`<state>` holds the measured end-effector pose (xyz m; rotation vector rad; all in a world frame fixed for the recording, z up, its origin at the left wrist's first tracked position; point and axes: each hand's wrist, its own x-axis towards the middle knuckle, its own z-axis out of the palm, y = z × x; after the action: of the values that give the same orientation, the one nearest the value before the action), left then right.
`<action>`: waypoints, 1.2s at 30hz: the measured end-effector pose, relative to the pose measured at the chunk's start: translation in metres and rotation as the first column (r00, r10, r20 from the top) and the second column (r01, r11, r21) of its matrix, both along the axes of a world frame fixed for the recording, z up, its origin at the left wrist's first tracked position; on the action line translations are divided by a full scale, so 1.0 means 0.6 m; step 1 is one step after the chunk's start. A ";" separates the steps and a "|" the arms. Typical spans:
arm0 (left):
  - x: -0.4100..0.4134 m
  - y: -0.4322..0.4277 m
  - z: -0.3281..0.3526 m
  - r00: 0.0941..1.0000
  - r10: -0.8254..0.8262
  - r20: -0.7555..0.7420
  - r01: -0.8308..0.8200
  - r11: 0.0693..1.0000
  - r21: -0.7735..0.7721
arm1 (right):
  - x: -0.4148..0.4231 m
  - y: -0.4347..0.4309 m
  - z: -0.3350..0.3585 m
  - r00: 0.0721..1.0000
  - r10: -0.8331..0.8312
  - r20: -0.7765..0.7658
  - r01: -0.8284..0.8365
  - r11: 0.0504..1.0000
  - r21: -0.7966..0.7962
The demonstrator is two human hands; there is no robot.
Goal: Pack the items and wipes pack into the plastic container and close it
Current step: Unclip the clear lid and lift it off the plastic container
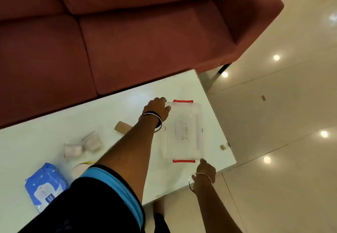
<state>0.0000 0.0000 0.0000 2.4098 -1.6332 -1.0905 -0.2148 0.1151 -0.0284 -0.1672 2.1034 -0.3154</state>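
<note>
Lidded plastic container (183, 132) sitting centre right on the table (116, 108), left hand (157, 109) curling over its upper-left corner, right hand (206, 170) touching its lower edge, grip impossible to tell, wipes pack (45, 183) lying lower left

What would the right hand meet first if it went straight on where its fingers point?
Most likely the near end of the plastic container, by its red latch. The right hand is very close; whether it touches is unclear.

My only view: a head-worn wide-angle camera facing forward and steeply down, near the desk (127, 105), sofa (145, 41) beyond.
</note>
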 end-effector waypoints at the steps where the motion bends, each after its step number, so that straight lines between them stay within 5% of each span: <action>1: -0.007 -0.011 -0.008 0.999 -0.014 -0.029 0.015 0.999 0.028 | -0.001 0.003 -0.012 0.996 -0.072 0.051 0.072 0.997 -0.001; 4: -0.018 -0.045 -0.034 0.992 -0.095 -0.082 0.102 0.991 0.088 | 0.007 0.010 -0.036 0.902 -0.259 0.347 0.267 0.963 0.025; 8: -0.024 -0.079 -0.075 0.977 -0.166 -0.134 0.186 0.971 0.153 | 0.015 0.000 -0.060 0.866 -0.313 0.390 0.332 0.943 0.020; 15: -0.019 -0.081 -0.097 0.994 -0.065 -0.090 0.069 0.997 0.043 | 0.012 -0.009 -0.085 0.956 -0.173 0.239 0.192 0.980 -0.060; 22: 0.026 0.017 -0.075 0.924 0.241 -0.297 -0.280 0.955 -0.098 | -0.013 -0.012 -0.075 0.997 0.065 0.031 -0.060 0.988 -0.142; 29: 0.087 0.180 -0.055 0.815 0.443 -0.372 -0.500 0.863 -0.068 | 0.007 -0.028 -0.035 0.917 0.352 -0.186 -0.391 0.884 -0.256; 36: 0.106 0.360 -0.071 0.649 0.658 -0.383 -0.718 0.696 -0.019 | 0.066 -0.031 -0.038 0.753 0.595 -0.282 -0.658 0.668 -0.348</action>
<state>0.0638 0.2159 -0.0425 2.2153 -0.5474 -1.0655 -0.1753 0.0963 -0.0514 -1.1956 1.9390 -0.3410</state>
